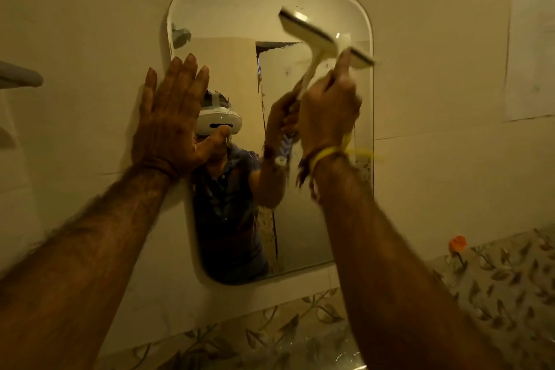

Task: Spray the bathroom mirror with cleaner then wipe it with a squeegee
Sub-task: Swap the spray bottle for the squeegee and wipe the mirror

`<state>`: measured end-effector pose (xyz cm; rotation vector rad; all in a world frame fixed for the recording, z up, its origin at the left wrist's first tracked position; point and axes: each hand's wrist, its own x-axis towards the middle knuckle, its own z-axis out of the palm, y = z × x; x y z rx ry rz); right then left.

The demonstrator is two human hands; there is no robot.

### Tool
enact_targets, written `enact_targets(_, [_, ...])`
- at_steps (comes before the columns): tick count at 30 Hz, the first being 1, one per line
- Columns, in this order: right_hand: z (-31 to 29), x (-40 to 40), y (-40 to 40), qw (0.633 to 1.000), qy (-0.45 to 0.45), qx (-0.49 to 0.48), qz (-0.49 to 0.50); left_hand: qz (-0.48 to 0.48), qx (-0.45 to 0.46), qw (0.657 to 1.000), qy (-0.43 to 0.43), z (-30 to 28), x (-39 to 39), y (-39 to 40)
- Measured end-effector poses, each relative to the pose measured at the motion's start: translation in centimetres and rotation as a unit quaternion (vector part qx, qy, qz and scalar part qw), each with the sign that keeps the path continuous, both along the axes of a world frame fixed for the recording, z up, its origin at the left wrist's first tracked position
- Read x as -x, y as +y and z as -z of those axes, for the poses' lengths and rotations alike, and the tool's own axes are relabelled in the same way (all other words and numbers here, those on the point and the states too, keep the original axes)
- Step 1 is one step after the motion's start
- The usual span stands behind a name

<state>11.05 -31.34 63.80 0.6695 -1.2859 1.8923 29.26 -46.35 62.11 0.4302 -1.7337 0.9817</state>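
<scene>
— What is happening at the wall?

— A person's right hand [329,105] is clenched around the handle of a white squeegee [324,37], its blade tilted across the upper right of the bathroom mirror [234,9].

— And the other hand?

— The left hand [169,112] lies flat with fingers spread, gripping nothing, pressed on the mirror's left edge and white frame. A yellow band [327,153] circles the right wrist. Leaf-patterned tiles [495,273] run below the mirror.

Dim cream wall [435,39], leaf-patterned tiles [495,279]
</scene>
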Motion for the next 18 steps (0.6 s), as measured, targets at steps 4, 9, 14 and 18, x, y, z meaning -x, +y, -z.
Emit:
enact_targets(4, [6.1, -2.3, -0.2, 0.998, 0.019, -0.042, -0.037, 0.007, 0.001, 1.0, 0.0, 0.0, 0.0, -0.2])
enact_targets(9, [-2.0, 1.0, 0.8, 0.998, -0.012, 0.042, -0.035, 0.002, 0.003, 1.0, 0.001, -0.1, 0.1, -0.4])
enact_targets(14, [-0.2, -0.8, 0.4, 0.998, -0.036, 0.032, -0.035, 0.005, -0.003, 1.0, 0.001, 0.0, 0.2, -0.3])
enact_targets(18, [8.6, -5.7, 0.2, 0.995, 0.001, -0.034, -0.09, 0.009, 0.002, 1.0, 0.007, 0.0, 0.0, -0.5])
